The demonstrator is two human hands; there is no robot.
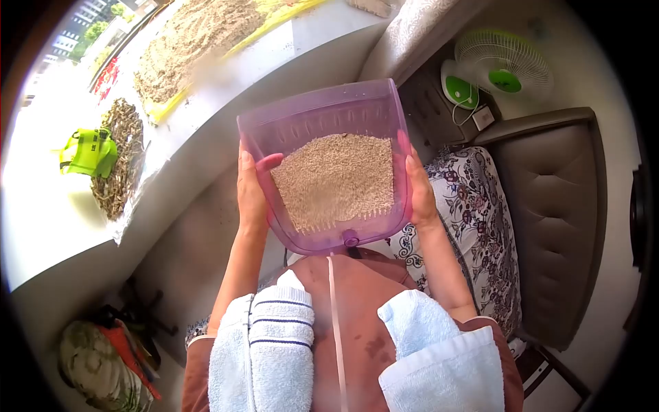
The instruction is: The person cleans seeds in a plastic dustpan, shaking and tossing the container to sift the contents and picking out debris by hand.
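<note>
A see-through purple plastic tub (pixel 316 117) is held up in front of my chest, tipped so that its inside faces me. Small light-brown grains (pixel 336 175) lie spread in it, with rows of slots showing along the bottom and a round knob at the near edge. My left hand (pixel 252 189) is closed on the left side wall, thumb over the inside. The opposite wall is gripped by my right hand (pixel 420 192), its fingers partly hidden behind the tub.
On the white window ledge (pixel 302 48) lie a heap of grain (pixel 195 48) on yellow sheeting, dried brown pieces (pixel 120 165) and a bright green bag (pixel 89 152). A fan (pixel 504 65) and a bed with a brown headboard (pixel 556 220) stand right. Bags (pixel 96 364) sit lower left.
</note>
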